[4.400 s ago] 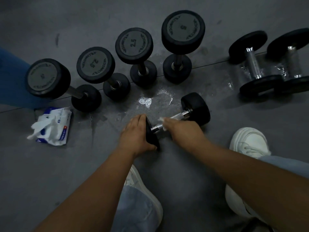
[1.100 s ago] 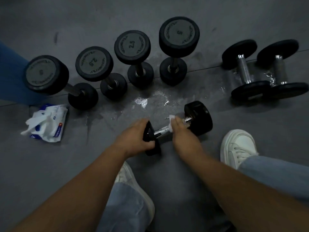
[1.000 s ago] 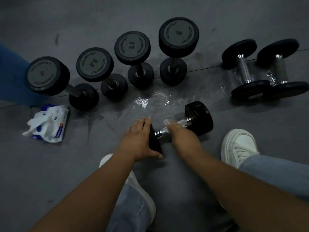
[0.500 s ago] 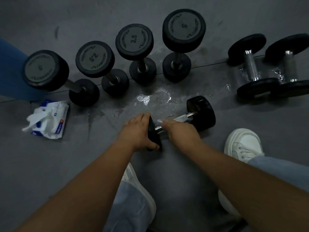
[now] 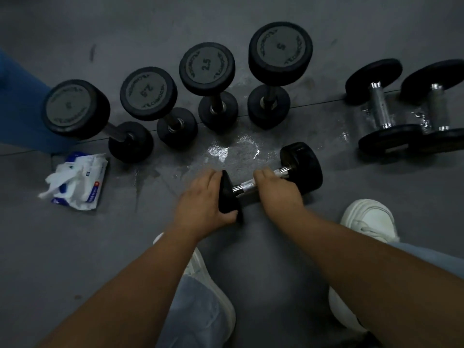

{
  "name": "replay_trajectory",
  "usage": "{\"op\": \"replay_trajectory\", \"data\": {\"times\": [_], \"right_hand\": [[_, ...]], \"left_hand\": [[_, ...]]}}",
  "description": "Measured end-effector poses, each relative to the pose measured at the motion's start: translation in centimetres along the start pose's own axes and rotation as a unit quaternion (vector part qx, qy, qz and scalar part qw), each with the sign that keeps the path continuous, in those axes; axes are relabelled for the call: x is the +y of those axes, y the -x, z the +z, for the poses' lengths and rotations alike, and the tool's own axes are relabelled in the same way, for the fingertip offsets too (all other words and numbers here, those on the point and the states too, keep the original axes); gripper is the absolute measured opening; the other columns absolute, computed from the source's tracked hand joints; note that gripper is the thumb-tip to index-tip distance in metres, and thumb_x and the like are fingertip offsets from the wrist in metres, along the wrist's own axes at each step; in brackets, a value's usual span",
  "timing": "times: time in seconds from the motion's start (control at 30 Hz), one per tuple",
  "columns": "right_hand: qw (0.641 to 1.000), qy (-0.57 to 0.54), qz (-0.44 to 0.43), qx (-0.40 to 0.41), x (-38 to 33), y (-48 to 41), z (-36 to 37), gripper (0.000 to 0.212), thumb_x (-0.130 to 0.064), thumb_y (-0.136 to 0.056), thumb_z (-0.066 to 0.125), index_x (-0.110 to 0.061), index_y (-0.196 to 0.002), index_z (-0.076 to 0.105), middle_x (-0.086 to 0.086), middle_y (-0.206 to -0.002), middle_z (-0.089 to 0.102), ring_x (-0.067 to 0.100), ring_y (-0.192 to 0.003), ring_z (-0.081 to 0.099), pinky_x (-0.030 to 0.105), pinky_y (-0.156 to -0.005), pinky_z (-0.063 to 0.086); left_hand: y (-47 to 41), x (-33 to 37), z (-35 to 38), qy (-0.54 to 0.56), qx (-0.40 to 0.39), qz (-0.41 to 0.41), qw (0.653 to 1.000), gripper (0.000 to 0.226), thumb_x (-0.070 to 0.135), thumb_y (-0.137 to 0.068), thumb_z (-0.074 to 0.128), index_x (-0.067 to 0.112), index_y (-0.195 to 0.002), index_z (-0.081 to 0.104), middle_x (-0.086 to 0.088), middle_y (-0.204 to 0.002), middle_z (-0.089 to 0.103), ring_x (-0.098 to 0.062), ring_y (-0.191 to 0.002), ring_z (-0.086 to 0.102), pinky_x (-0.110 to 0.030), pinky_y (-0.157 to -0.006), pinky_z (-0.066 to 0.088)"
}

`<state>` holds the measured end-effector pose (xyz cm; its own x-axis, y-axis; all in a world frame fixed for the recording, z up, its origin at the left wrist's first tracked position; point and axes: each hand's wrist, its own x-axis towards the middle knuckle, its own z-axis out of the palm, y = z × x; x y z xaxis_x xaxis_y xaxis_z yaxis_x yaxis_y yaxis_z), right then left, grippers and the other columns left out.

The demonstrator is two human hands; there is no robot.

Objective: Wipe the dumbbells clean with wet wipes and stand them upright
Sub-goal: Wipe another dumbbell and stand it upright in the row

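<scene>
Black rubber heads are capping the dumbbell (image 5: 300, 167) that is lying on the grey floor (image 5: 75, 247), just ahead of the person's white shoes (image 5: 369, 219). Its long axis is running from near-left to far-right.

The left hand (image 5: 203, 204) is gripping the near head, fingers curled over its rim. The right hand (image 5: 278, 192) is wrapping round the chrome handle (image 5: 244, 188) with a white wipe (image 5: 281, 172) showing beyond the knuckles.

Behind, four are standing upright in a row. The rightmost upright dumbbell (image 5: 280, 46) is showing a 5 on its top face. The second upright dumbbell (image 5: 207, 65) and the third upright dumbbell (image 5: 148, 90) are each showing 2.5. The numeral on the leftmost upright dumbbell (image 5: 72, 106) is too dim to read, as is the ring lettering on all four.

The wet-wipe pack (image 5: 80, 182), white and blue with a small red label, is lying at the left, its print too small to read. Two flat dumbbells (image 5: 379, 106) are lying at the right.
</scene>
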<state>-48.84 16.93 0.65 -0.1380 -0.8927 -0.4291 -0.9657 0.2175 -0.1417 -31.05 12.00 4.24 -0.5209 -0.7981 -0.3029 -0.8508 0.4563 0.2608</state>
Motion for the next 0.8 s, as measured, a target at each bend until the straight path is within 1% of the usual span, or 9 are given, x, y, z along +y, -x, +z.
{"op": "replay_trajectory", "data": {"times": [0.07,0.13,0.23,0.33,0.4,0.47,0.57,0.7,0.8], "right_hand": [[1.0,0.01,0.015,-0.006,-0.5,-1.3,-0.9,0.034,-0.006,-0.091,0.048,-0.017,-0.123,0.045,0.009,-0.128,0.046,0.03,-0.093,0.065,0.035,-0.06,0.043],[0.999,0.031,0.01,-0.028,-0.6,-2.7,-1.9,0.033,-0.006,-0.092,0.045,-0.016,-0.123,0.05,0.011,-0.125,0.052,0.032,-0.103,0.062,0.038,-0.072,0.048],[0.987,0.094,-0.034,-0.122,0.2,-4.0,-2.9,0.034,-0.009,-0.091,0.048,-0.02,-0.121,0.057,0.008,-0.126,0.057,0.03,-0.114,0.057,0.039,-0.089,0.047],[0.967,0.129,-0.076,-0.207,1.4,-3.8,-4.0,0.034,-0.011,-0.088,0.053,-0.021,-0.12,0.06,0.007,-0.125,0.058,0.029,-0.114,0.058,0.037,-0.089,0.047],[0.965,0.109,-0.088,-0.224,2.1,-3.2,-4.5,0.034,-0.008,-0.085,0.056,-0.02,-0.117,0.06,0.007,-0.122,0.058,0.029,-0.112,0.058,0.034,-0.084,0.045],[0.978,0.023,-0.084,-0.191,2.5,-2.4,-4.2,0.03,-0.015,-0.088,0.054,-0.02,-0.117,0.058,0.008,-0.121,0.059,0.028,-0.112,0.057,0.033,-0.086,0.043],[0.984,-0.101,-0.06,-0.134,2.1,-0.7,-2.9,0.029,-0.02,-0.096,0.046,-0.013,-0.122,0.055,0.014,-0.125,0.054,0.032,-0.114,0.056,0.041,-0.097,0.045],[0.992,-0.116,0.029,0.042,1.9,1.1,-2.2,0.016,-0.022,-0.097,0.048,-0.014,-0.104,0.061,0.01,-0.116,0.049,0.035,-0.094,0.059,0.038,-0.076,0.048],[0.993,-0.076,0.037,0.085,1.9,1.1,-2.1,0.016,-0.022,-0.094,0.052,-0.013,-0.1,0.063,0.009,-0.108,0.049,0.032,-0.093,0.057,0.033,-0.065,0.041]], "left_hand": [[-0.1,0.7,0.9,-0.018,-0.039,-0.017,0.999,0.126,0.065,-0.057,0.079,0.012,-0.154,0.018,-0.008,-0.156,0.024,-0.029,-0.144,0.026,-0.038,-0.116,0.026],[-0.4,0.8,1.4,-0.07,-0.057,-0.025,0.996,0.137,0.066,-0.054,0.081,0.012,-0.155,0.006,-0.011,-0.158,0.017,-0.029,-0.146,0.02,-0.038,-0.118,0.018],[-1.1,0.1,1.0,-0.102,-0.055,0.009,0.993,0.125,0.067,-0.051,0.08,0.017,-0.149,0.021,-0.004,-0.144,0.038,-0.026,-0.128,0.043,-0.035,-0.107,0.031],[-1.9,-0.3,0.2,-0.061,-0.11,0.027,0.992,0.108,0.069,-0.046,0.078,0.023,-0.135,0.038,0.002,-0.127,0.051,-0.024,-0.114,0.054,-0.033,-0.092,0.04],[-2.1,-0.1,0.0,-0.034,-0.136,0.024,0.99,0.106,0.066,-0.046,0.081,0.023,-0.134,0.039,0.001,-0.127,0.051,-0.025,-0.113,0.055,-0.033,-0.088,0.042],[-2.1,0.1,-0.3,-0.007,-0.153,0.009,0.988,0.11,0.064,-0.05,0.082,0.023,-0.14,0.035,0.001,-0.134,0.049,-0.024,-0.117,0.053,-0.034,-0.092,0.043],[-1.9,-0.1,-0.6,0.025,-0.147,-0.002,0.989,0.107,0.058,-0.056,0.083,0.024,-0.143,0.031,0.002,-0.139,0.046,-0.024,-0.121,0.051,-0.033,-0.094,0.042],[-1.3,0.1,-0.7,0.043,-0.138,-0.001,0.989,0.109,0.052,-0.061,0.084,0.024,-0.149,0.026,0.002,-0.147,0.038,-0.023,-0.128,0.046,-0.029,-0.096,0.039],[-1.4,0.2,-0.4,0.04,-0.135,-0.005,0.99,0.111,0.052,-0.059,0.085,0.024,-0.148,0.026,0.003,-0.144,0.039,-0.024,-0.125,0.048,-0.03,-0.092,0.041]]}}
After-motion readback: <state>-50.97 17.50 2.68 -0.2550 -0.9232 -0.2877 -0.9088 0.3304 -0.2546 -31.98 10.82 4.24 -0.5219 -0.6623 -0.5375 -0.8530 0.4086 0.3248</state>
